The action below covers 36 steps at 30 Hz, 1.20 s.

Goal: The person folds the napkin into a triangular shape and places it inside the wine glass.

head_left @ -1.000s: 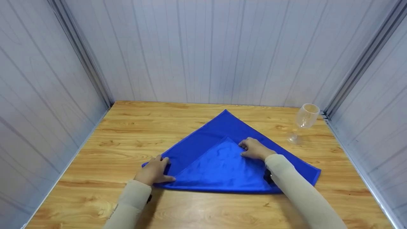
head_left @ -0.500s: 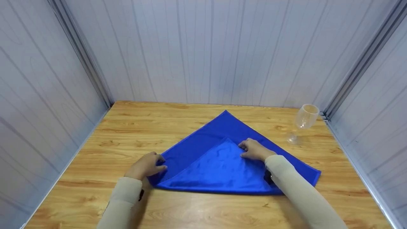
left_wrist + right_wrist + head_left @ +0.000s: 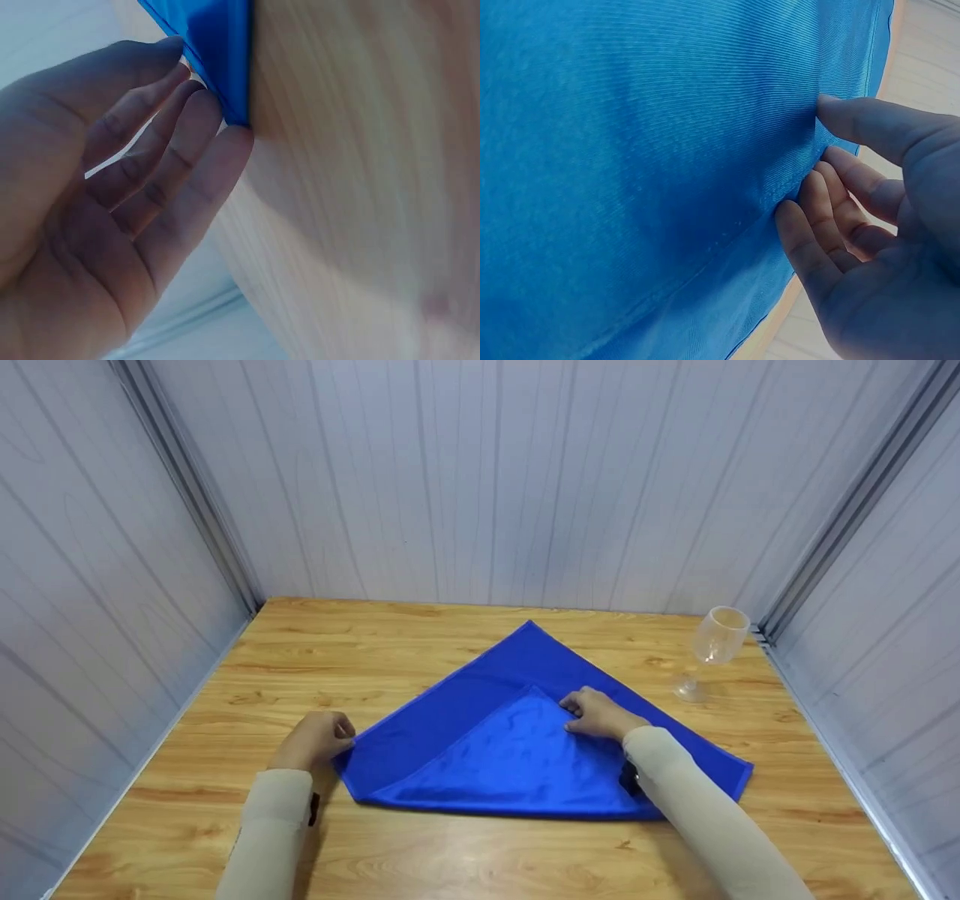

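Note:
A blue cloth napkin (image 3: 450,720) lies on the table, with a shinier folded flap on top and one corner aimed at the back wall. At its left corner, my left hand (image 3: 316,737) pinches the edge between thumb and fingertips. Close up in the left wrist view, that corner (image 3: 225,56) lies at the thumb tip and fingertips. My right hand (image 3: 598,713) rests its fingertips on the flap's right edge. The right wrist view has its thumb and fingers (image 3: 802,244) apart, touching the fabric along the fold.
A clear stemmed glass (image 3: 720,636) stands upright at the back right, beyond the napkin. The wooden table (image 3: 465,855) is bounded by pale panel walls (image 3: 480,480) at the back and both sides.
My left hand has slid left and off the napkin's surface to its left corner, which now shows and is pinched. The right hand has stayed in place.

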Tool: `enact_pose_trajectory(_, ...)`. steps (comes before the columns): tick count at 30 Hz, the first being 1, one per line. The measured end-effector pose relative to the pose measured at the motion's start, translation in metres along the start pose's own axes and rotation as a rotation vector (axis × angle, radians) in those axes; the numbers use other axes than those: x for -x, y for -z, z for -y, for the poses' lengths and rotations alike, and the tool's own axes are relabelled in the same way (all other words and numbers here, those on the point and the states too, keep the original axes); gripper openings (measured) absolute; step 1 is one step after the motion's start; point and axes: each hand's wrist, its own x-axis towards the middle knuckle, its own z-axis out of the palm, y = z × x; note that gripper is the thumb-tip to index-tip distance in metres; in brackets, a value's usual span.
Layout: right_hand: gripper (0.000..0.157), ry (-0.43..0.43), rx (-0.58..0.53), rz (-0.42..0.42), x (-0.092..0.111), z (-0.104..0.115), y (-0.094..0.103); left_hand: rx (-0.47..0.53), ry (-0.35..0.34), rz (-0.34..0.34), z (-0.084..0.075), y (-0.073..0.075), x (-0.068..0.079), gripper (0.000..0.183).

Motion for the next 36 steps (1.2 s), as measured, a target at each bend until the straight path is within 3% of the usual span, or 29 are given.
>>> enact_pose_trajectory(6,0.042,-0.012,-0.006,0.008,-0.001,0.002,-0.001,0.054,0.003,-0.028,0.012,0.005,0.006,0.008)
enact_pose_trajectory(15,0.044,-0.042,-0.017,0.047,-0.008,0.004,0.004,0.091,0.103,0.001,0.009,0.006,0.009,0.010)
enact_pose_trajectory(24,0.041,-0.133,-0.037,0.121,-0.017,0.007,0.014,0.148,0.140,0.003,0.010,0.008,0.010,0.007)
enact_pose_trajectory(30,0.032,-0.118,-0.010,0.147,-0.018,0.002,0.016,0.186,0.176,0.021,0.010,0.005,0.007,0.007)
enact_pose_trajectory(36,0.026,-0.059,0.029,0.114,-0.017,-0.001,0.019,0.197,0.182,0.023,0.013,0.003,0.003,0.008)
